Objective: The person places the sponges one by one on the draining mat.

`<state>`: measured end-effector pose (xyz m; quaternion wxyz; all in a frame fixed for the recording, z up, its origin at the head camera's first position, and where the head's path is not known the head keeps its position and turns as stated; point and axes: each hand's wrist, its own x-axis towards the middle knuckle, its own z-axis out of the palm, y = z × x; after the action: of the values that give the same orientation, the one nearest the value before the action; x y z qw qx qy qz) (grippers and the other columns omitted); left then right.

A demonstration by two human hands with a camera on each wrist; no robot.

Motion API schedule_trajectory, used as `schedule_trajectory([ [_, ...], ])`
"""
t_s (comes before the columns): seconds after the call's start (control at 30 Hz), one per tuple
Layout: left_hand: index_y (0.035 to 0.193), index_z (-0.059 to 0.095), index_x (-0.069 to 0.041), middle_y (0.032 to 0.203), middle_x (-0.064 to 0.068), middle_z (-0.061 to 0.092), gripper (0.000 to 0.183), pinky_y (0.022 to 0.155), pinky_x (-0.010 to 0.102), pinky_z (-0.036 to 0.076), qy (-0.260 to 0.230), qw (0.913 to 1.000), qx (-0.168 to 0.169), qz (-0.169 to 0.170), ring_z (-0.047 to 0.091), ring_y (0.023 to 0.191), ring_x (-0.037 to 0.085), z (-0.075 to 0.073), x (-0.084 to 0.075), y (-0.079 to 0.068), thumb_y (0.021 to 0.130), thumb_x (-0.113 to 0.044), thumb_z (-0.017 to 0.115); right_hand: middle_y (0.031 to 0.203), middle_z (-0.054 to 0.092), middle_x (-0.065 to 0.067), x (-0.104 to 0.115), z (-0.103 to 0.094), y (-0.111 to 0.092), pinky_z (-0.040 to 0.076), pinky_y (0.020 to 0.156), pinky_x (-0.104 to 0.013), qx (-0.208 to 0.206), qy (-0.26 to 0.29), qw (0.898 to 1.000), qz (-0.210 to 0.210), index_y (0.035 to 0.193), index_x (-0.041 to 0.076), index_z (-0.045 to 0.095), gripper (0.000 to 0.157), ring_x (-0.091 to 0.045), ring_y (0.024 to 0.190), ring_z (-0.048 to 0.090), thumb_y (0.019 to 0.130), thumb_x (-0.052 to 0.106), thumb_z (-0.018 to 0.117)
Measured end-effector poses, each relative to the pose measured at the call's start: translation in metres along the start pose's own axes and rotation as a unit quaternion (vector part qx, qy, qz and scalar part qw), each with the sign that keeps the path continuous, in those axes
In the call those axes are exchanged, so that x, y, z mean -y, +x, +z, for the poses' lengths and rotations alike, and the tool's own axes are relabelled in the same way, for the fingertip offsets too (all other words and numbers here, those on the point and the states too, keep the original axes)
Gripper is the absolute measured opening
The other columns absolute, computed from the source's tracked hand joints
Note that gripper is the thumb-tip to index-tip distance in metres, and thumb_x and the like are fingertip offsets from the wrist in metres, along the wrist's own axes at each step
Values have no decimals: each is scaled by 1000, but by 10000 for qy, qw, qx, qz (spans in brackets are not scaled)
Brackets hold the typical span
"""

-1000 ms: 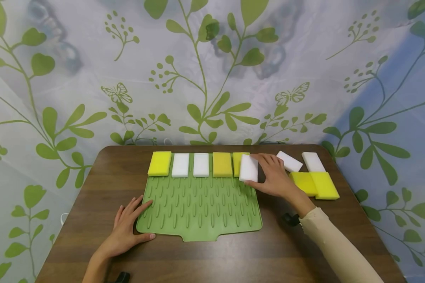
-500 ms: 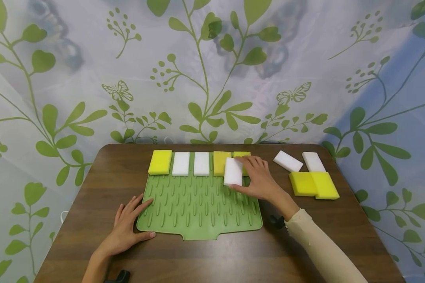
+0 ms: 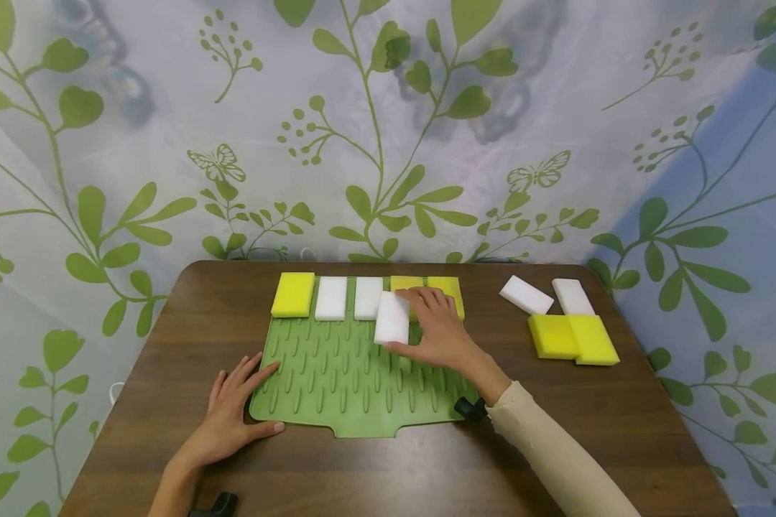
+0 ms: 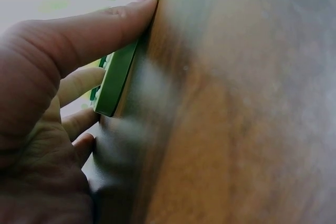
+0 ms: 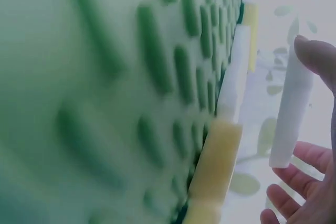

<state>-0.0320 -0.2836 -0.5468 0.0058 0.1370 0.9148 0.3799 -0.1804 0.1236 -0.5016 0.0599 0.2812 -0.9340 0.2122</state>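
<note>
My right hand (image 3: 436, 332) pinches a white sponge (image 3: 392, 318) between thumb and fingers, held over the green ribbed mat (image 3: 356, 373). The right wrist view shows that white sponge (image 5: 294, 106) raised off the mat's surface. My left hand (image 3: 228, 409) rests at the mat's left edge with its fingers spread; in the left wrist view the thumb (image 4: 100, 32) touches the mat's rim (image 4: 123, 66). Along the mat's far edge lie a yellow sponge (image 3: 293, 294), two white sponges (image 3: 330, 299) and two more yellow ones, partly hidden behind my right hand.
Right of the mat on the brown wooden table (image 3: 388, 474) lie two white sponges (image 3: 526, 294) and two yellow sponges (image 3: 593, 339), one yellow overlapping the other. A leaf-patterned curtain (image 3: 388, 129) hangs behind the table.
My right hand has carried the white sponge leftward and slightly nearer across the mat, uncovering more of the far-right yellow sponge. The left hand stays in place.
</note>
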Motion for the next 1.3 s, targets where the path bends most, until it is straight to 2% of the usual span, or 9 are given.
schedule_trajectory([
  [0.3,164,47,-21,177,23,25,97,125,77,-4,7,10000,18,-80,14,162,58,-5,-1,-2,81,-38,95,160,46,-5,48,20,26,38,117,-58,416,106,9989,-205,163,25,41,97,-31,144,42,87,76,73],
  [0.8,161,51,-18,176,24,27,94,125,77,-2,67,9999,-68,-50,16,161,59,-7,-1,-3,80,-35,96,156,50,-2,99,56,47,42,114,-51,841,-95,9958,-346,164,27,41,97,-27,142,44,88,80,69],
  [1.0,161,51,-21,177,22,26,87,125,78,-4,30,9999,1,-132,15,163,57,-6,1,-6,86,-37,92,159,48,0,123,66,55,42,119,-52,1136,-100,9929,-344,165,27,39,97,-27,145,44,90,82,65],
  [1.3,157,54,-22,176,23,29,76,123,81,-3,-45,9999,-44,-104,16,162,59,1,0,-13,90,-34,88,159,49,-4,146,89,66,41,122,-51,1339,-396,9900,-179,165,25,39,96,-28,144,45,92,83,61],
])
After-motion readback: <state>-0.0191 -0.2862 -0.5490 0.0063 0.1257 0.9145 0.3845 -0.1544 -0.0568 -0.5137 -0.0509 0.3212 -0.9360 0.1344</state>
